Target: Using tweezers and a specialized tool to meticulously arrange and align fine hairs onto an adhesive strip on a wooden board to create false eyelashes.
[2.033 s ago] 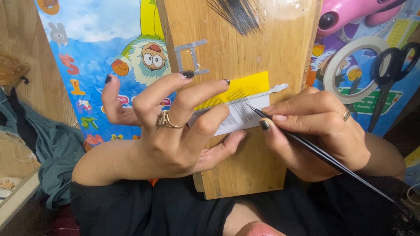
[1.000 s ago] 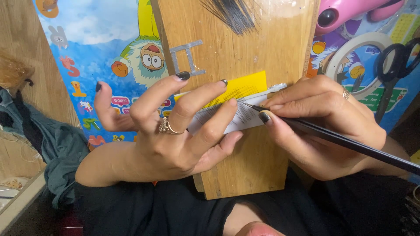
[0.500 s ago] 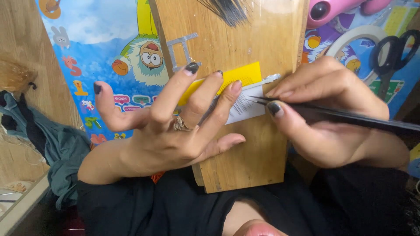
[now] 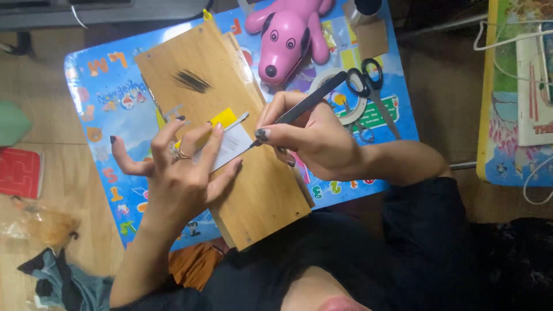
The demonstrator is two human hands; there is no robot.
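Tweezers tip meets white strip's right edge.

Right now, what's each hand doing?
Left hand: open, fingers spread, pressing the white strip on the wooden board.
Right hand: closed on the black tool.

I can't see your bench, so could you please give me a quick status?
Left hand pinning white strip on wooden board. Right hand gripping black tool, tip at strip. Nothing obstructing.

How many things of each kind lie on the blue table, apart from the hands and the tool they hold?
Wooden board: 1
White and yellow paper strip: 1
Pink toy dog: 1
Black scissors: 1
Tape roll: 1
Total: 5

The left hand presses the strip; the right hand holds the black tool.
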